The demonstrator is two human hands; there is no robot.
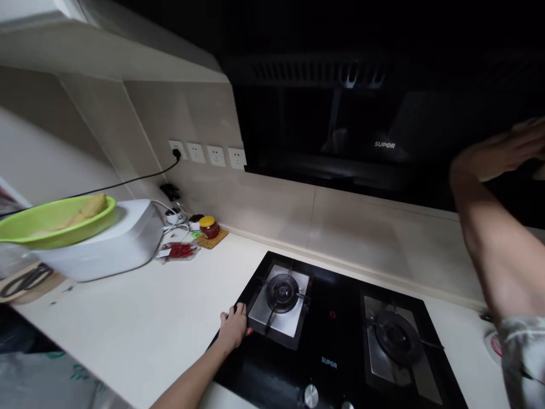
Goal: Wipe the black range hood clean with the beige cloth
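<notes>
My left hand (234, 326) rests on the left edge of the black gas hob (330, 335), beside the left burner (282, 292). Its fingers are a little apart and lie over the edge, with no held object visible. High at the right, my right hand (498, 156) is raised against the front of the black range hood (315, 125). Those fingers are pressed together and run out of the picture, with a tan patch around them that I cannot make out. The right burner (398, 338) stands below that arm.
On the white counter (170, 318), a green basin (55, 221) with yellowish food sits on a white appliance (114, 244). Nearby are a packet of red chillies (179, 250) and a yellow-lidded jar (208, 227). Wall sockets (216, 155) hold a black plug (176, 154).
</notes>
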